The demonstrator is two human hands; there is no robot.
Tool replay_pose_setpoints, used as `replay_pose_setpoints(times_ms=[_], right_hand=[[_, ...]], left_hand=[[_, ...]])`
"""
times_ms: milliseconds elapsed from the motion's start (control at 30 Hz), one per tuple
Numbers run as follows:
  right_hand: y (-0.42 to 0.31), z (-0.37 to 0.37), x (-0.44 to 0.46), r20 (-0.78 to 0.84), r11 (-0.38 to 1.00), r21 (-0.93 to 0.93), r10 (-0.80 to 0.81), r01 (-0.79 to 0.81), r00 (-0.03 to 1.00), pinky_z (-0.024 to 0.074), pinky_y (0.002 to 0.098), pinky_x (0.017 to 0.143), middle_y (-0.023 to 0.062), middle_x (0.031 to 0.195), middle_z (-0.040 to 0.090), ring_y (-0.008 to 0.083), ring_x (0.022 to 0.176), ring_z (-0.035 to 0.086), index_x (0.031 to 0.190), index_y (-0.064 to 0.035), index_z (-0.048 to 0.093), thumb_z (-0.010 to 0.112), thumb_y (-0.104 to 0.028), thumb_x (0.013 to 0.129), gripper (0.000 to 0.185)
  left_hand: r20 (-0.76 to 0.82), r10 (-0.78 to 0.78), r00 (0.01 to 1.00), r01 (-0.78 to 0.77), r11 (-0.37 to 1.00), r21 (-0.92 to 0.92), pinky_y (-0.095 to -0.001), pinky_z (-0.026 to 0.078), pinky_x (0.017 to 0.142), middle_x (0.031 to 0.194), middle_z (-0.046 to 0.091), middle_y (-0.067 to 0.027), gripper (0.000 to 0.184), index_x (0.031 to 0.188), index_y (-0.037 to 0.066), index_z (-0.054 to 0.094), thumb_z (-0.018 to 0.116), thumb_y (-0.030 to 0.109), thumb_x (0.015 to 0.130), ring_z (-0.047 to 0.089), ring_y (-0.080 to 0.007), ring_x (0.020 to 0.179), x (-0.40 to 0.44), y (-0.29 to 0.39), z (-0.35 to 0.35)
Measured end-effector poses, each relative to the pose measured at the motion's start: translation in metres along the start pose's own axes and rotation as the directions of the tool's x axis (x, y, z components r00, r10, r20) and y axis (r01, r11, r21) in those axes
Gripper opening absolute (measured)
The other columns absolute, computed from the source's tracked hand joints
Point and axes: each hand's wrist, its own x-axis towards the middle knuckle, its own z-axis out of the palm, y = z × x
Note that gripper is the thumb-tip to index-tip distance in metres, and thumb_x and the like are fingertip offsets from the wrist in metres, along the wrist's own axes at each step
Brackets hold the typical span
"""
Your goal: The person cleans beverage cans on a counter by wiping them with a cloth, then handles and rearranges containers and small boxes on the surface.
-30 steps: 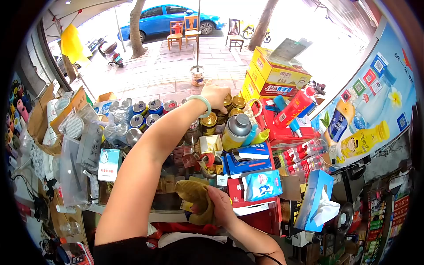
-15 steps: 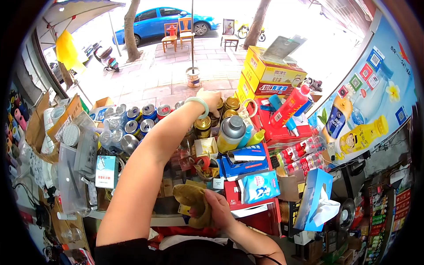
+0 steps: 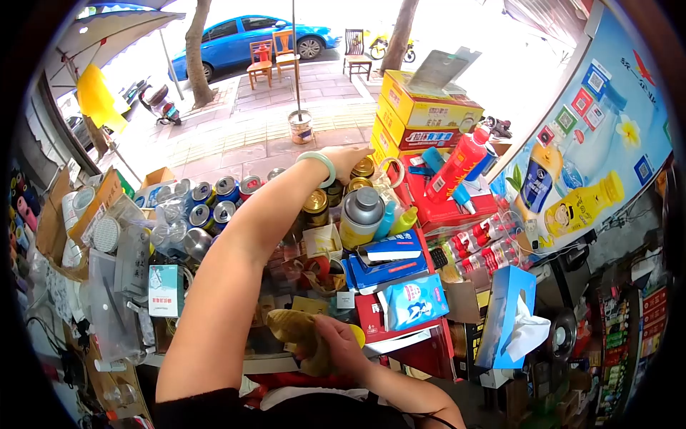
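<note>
My left hand (image 3: 346,161), a pale green bangle (image 3: 325,166) at its wrist, reaches over the far edge of the crowded counter. It is beside the gold-topped cans (image 3: 363,169); its fingers are mostly hidden, so any hold cannot be made out. My right hand (image 3: 341,344), close to my body, grips a crumpled olive-brown cloth (image 3: 294,327). A round yellow thing (image 3: 357,334) shows just beside that hand. Between the hands stand a grey-capped yellow bottle (image 3: 361,214), another gold can (image 3: 315,207) and a small open box (image 3: 323,242).
Left of my arm are several drink cans (image 3: 227,189), a teal-and-white box (image 3: 166,290) and a clear plastic bin (image 3: 114,307). Right are a blue wipes pack (image 3: 414,302), a red bottle (image 3: 457,168), stacked yellow boxes (image 3: 429,107) and a tissue box (image 3: 504,314).
The view has shifted slightly, moving the scene left. My left hand remains by the gold cans, its fingers less visible. The yellow round thing now shows beside my right hand, which still grips the cloth.
</note>
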Motion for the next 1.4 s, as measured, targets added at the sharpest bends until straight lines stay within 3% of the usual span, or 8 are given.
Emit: replay_pose_setpoints(times_ms=[500, 767, 967, 1067, 1100, 1167, 1300, 1400], right_hand=[[0.004, -0.004, -0.01, -0.023, 0.998, 0.058, 0.025, -0.024, 0.999, 0.0517, 0.0287, 0.074, 0.0083, 0.094, 0.066, 0.0147, 0.081, 0.064, 0.117, -0.0005, 0.058, 0.038, -0.034, 0.108, 0.04], [0.012, 0.006, -0.009, -0.003, 0.999, 0.052, 0.002, -0.002, 1.0, 0.0562, 0.0292, 0.073, 0.0085, 0.096, 0.069, 0.0149, 0.079, 0.068, 0.126, -0.0022, 0.056, 0.04, -0.035, 0.107, 0.041], [0.035, -0.014, 0.002, 0.094, 0.993, 0.102, 0.046, -0.055, 0.995, 0.0537, 0.0299, 0.077, 0.0085, 0.103, 0.067, 0.0157, 0.083, 0.066, 0.128, -0.0034, 0.055, 0.043, -0.034, 0.106, 0.039], [0.053, -0.021, 0.011, -0.152, 0.996, -0.086, 0.018, -0.031, 0.988, 0.053, 0.0295, 0.081, 0.01, 0.114, 0.065, 0.017, 0.093, 0.065, 0.133, -0.0048, 0.053, 0.042, -0.023, 0.101, 0.038], [0.044, -0.013, 0.01, -0.013, 0.981, 0.187, 0.059, -0.056, 0.998, 0.0535, 0.0314, 0.078, 0.0087, 0.112, 0.066, 0.0172, 0.09, 0.065, 0.133, -0.0047, 0.053, 0.041, -0.019, 0.095, 0.043], [0.023, -0.003, 0.013, 0.128, 0.89, 0.443, 0.061, -0.112, 0.99, 0.054, 0.0333, 0.076, 0.0074, 0.109, 0.066, 0.0175, 0.088, 0.065, 0.134, -0.0046, 0.053, 0.04, -0.016, 0.088, 0.049], [0.008, 0.03, 0.008, 0.109, 0.972, -0.191, -0.12, 0.139, 0.987, 0.0437, 0.0291, 0.101, 0.01, 0.139, 0.051, 0.0176, 0.12, 0.054, 0.144, -0.0037, 0.044, 0.039, 0.002, 0.08, 0.064], [0.02, 0.031, 0.018, 0.078, 0.975, -0.114, -0.185, 0.193, 0.98, 0.0436, 0.0294, 0.102, 0.0107, 0.135, 0.051, 0.0176, 0.119, 0.054, 0.14, -0.0014, 0.044, 0.046, 0.008, 0.081, 0.06]], left_hand=[[0.043, -0.032, 0.999, 0.028, 0.994, 0.102, -0.0562, 0.017, 0.12, 0.127, 0.062, -0.0046, 0.067, 0.129, 0.016, 0.05, 0.08, 0.011, 0.069, 0.056, -0.0262, 0.125, 0.004, 0.017, -0.018], [-0.045, -0.056, 0.997, 0.06, 0.994, 0.095, -0.0562, 0.018, 0.119, 0.117, 0.066, -0.0104, 0.075, 0.128, 0.016, 0.049, 0.088, 0.025, 0.065, 0.059, -0.0286, 0.119, -0.008, 0.022, -0.068], [-0.226, -0.024, 0.974, 0.005, 0.996, -0.087, -0.0394, 0.043, 0.107, 0.125, 0.061, -0.0171, 0.074, 0.127, 0.009, 0.048, 0.088, 0.021, 0.066, 0.059, -0.033, 0.117, -0.055, 0.031, -0.115], [-0.344, -0.034, 0.938, -0.067, 0.959, -0.277, -0.0381, 0.048, 0.103, 0.123, 0.061, -0.0143, 0.072, 0.128, 0.008, 0.048, 0.087, 0.02, 0.07, 0.058, -0.0261, 0.119, -0.092, 0.04, -0.136], [-0.344, -0.043, 0.938, -0.054, 0.961, -0.27, -0.0381, 0.048, 0.103, 0.123, 0.061, -0.0143, 0.072, 0.128, 0.008, 0.048, 0.087, 0.02, 0.07, 0.058, -0.0261, 0.119, -0.112, 0.045, -0.144], [-0.443, -0.169, 0.881, -0.023, 0.918, -0.396, -0.0379, 0.047, 0.103, 0.124, 0.061, -0.011, 0.069, 0.128, 0.008, 0.048, 0.086, 0.018, 0.071, 0.058, -0.0246, 0.118, -0.149, 0.05, -0.153], [-0.659, -0.441, 0.609, -0.292, 0.648, -0.703, -0.0355, 0.051, 0.098, 0.121, 0.061, -0.0117, 0.071, 0.133, 0.005, 0.048, 0.085, 0.021, 0.075, 0.06, -0.0223, 0.116, -0.26, 0.102, -0.14], [-0.595, -0.616, 0.516, -0.502, 0.346, -0.793, -0.0403, 0.052, 0.097, 0.121, 0.061, -0.0128, 0.063, 0.133, 0.0, 0.048, 0.078, 0.025, 0.082, 0.064, -0.0266, 0.109, -0.316, 0.121, -0.097]])
